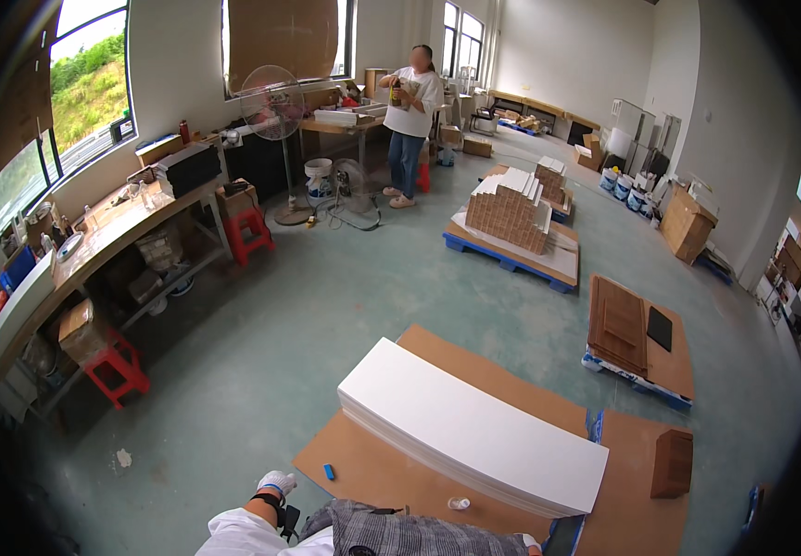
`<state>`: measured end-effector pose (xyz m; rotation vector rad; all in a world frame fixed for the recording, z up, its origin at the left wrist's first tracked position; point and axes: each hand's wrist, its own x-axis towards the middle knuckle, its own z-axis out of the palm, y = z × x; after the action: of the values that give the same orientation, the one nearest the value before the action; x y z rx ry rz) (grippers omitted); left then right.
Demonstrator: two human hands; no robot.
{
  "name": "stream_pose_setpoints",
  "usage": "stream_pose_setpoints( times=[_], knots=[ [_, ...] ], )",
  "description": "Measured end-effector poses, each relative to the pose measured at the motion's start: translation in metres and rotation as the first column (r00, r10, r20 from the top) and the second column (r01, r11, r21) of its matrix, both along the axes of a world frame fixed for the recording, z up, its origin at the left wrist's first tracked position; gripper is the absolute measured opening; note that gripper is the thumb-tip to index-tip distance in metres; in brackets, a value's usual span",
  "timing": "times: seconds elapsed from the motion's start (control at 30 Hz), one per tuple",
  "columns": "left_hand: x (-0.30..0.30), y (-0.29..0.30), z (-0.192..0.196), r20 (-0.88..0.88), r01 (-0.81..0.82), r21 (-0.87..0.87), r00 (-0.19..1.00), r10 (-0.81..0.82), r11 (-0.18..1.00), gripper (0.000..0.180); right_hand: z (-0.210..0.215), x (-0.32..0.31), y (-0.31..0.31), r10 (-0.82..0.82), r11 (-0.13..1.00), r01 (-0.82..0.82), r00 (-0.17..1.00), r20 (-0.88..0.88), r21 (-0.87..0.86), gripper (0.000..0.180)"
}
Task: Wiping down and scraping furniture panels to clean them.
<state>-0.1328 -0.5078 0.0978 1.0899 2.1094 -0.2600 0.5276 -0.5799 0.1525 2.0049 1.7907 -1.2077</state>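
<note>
White panel stack (pixel 473 422) lies on brown sheeting (pixel 363 459). Left hand (pixel 277 482) and right hand (pixel 531 542) well apart; can't tell if either grips anything, right mostly cut off. Clear container (pixel 459 503) near stack could get knocked if checked garment (pixel 391 535) brushes it.
</note>
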Motion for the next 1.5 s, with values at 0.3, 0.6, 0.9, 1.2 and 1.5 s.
stream_pose_setpoints(
  times=[0.3, 0.6, 0.9, 1.2, 1.5],
  knots=[
    [0.012, 0.001, 0.028, 0.046, -0.030, 0.004, 0.998, 0.030, 1.000, 0.041, -0.026, 0.011, -0.003, -0.105, 0.994, 0.105, 0.994, -0.006, -0.020, 0.040],
    [0.010, 0.001, 0.018, 0.016, 0.066, -0.016, 0.998, -0.066, 0.998, 0.038, -0.070, 0.031, -0.008, -0.240, 0.970, 0.240, 0.971, 0.002, -0.033, 0.042],
    [0.010, 0.000, 0.029, 0.002, 0.125, -0.040, 0.992, -0.125, 0.991, 0.036, -0.123, 0.050, -0.012, -0.358, 0.933, 0.357, 0.934, -0.005, -0.046, 0.044],
    [0.014, 0.005, 0.034, 0.012, 0.040, -0.040, 0.999, -0.039, 0.998, 0.037, -0.165, 0.069, -0.024, -0.428, 0.902, 0.427, 0.904, -0.013, -0.065, 0.045],
    [0.009, 0.000, 0.027, -0.001, -0.009, -0.029, 1.000, 0.009, 1.000, 0.041, -0.164, 0.064, -0.024, -0.448, 0.894, 0.449, 0.892, -0.055, 0.004, 0.048]
  ],
)
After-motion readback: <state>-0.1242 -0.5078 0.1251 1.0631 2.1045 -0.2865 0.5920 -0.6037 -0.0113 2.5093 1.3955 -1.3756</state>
